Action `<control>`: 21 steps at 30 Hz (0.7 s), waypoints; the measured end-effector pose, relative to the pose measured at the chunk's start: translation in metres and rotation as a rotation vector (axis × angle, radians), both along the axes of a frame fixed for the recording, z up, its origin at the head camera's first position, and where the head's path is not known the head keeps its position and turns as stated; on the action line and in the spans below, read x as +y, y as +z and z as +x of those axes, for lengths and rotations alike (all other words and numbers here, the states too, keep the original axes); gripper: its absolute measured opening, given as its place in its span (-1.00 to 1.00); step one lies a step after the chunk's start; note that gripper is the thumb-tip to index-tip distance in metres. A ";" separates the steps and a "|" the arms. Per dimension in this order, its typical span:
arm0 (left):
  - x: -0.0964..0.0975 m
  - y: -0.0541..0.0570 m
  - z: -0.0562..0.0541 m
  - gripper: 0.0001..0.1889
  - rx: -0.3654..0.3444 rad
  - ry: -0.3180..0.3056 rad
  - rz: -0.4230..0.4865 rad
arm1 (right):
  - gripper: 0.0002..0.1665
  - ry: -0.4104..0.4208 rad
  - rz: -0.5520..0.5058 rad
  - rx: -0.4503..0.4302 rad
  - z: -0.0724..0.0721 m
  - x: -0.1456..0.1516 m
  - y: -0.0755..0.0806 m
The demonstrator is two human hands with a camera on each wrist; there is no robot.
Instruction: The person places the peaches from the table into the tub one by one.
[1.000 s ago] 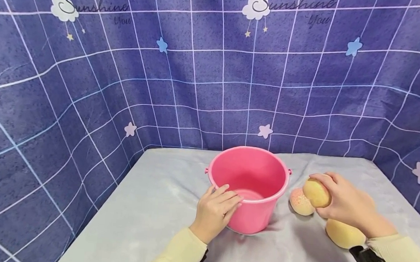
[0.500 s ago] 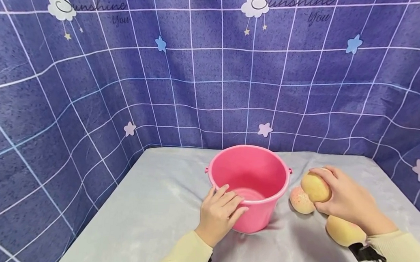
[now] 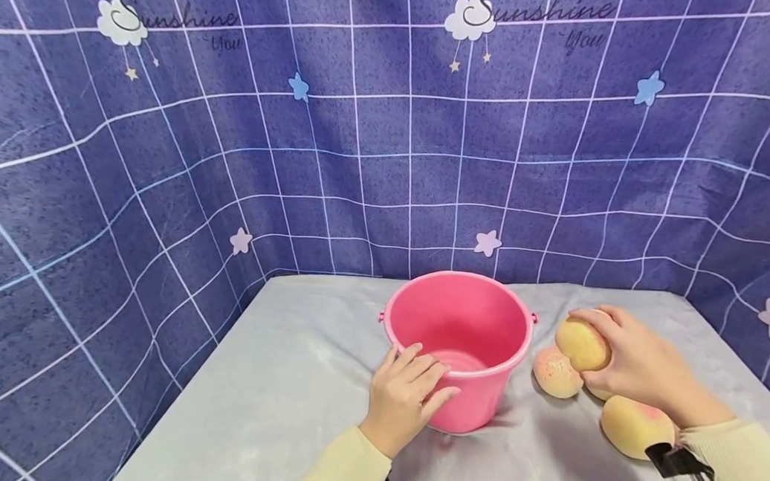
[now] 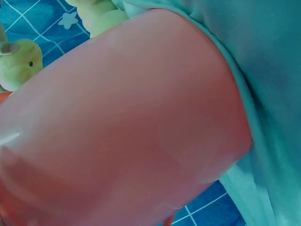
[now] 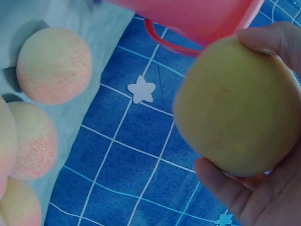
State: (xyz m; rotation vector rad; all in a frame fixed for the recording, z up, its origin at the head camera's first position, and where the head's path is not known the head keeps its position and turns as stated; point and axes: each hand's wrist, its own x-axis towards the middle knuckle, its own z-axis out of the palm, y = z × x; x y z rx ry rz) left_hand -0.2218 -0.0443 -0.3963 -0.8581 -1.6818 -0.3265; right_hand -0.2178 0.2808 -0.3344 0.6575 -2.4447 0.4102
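A pink bucket (image 3: 468,399) stands upright on the grey cloth. The left hand (image 3: 401,398) holds its near rim, fingers over the edge and thumb spread along the outer wall. In the left wrist view the bucket's side (image 4: 127,117) fills most of the picture and the hand is out of sight. To the right of the bucket, the right hand (image 3: 641,363) grips a yellow peach (image 3: 582,345) above the cloth. The right wrist view shows thumb and fingers on opposite sides of this peach (image 5: 235,108). Beneath that hand lie a speckled pink peach (image 3: 555,373) and a yellow-pink one (image 3: 636,428).
Several peaches, one of them this speckled peach (image 5: 54,66), lie on the cloth in the right wrist view. The bucket's handle (image 5: 171,44) hangs down its side. Soft yellow toys (image 4: 21,63) appear in the left wrist view. A blue gridded curtain (image 3: 365,135) encloses the table.
The left hand has shifted slightly right along the rim and its thumb has spread outward. The right hand stays in nearly the same place with the peach, its wrist slightly turned.
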 end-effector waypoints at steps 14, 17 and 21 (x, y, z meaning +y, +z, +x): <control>0.000 -0.003 -0.003 -0.71 0.002 -0.001 -0.021 | -0.07 0.065 0.082 -0.305 0.000 0.005 0.024; -0.003 -0.003 -0.005 -0.71 0.045 0.002 -0.051 | -0.08 0.048 0.089 -0.311 0.002 0.003 0.026; -0.007 -0.002 -0.007 -0.70 0.063 0.019 -0.072 | -0.09 0.059 0.093 -0.288 0.003 0.000 0.025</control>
